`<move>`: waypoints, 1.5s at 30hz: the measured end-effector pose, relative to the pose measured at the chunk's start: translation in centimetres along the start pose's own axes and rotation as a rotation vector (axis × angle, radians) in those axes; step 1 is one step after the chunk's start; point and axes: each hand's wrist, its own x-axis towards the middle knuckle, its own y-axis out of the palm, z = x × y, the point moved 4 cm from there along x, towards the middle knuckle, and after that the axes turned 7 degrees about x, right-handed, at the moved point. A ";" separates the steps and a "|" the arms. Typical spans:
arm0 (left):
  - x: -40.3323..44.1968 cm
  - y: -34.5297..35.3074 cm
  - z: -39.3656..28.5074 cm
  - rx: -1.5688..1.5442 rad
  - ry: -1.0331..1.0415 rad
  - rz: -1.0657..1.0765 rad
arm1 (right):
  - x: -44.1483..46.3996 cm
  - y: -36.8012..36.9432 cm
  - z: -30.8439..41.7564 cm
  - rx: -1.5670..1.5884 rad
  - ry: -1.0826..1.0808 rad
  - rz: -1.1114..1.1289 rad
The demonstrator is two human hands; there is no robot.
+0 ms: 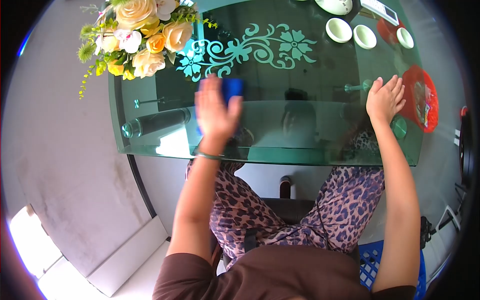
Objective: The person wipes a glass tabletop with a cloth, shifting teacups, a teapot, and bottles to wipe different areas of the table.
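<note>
My left hand (216, 107) lies flat on a blue cloth (233, 89) on the glass tabletop (310, 150), its fingers stretched out and the thumb apart. Slight blur covers this hand, and it hides much of the cloth. A bangle circles the left wrist. Toward the table's right side, my right hand (386, 97) has its fingers extended and holds nothing. Close to its right is a red plastic bag or wrapper (431, 95) with something inside that I cannot make out. A pale floral pattern (240, 51) decorates the glass beyond my left hand.
An arrangement of cream and yellow flowers (150, 37) stands at the back left. Several small pale cups, including one cup (339, 30), sit at the back right near a white device (381, 10). Below, a blue plastic basket (371, 260) is beside the seat.
</note>
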 end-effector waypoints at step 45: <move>-0.6 -5.2 -2.1 -0.096 -0.077 -0.007 | 0.0 -0.1 0.2 0.014 0.006 0.000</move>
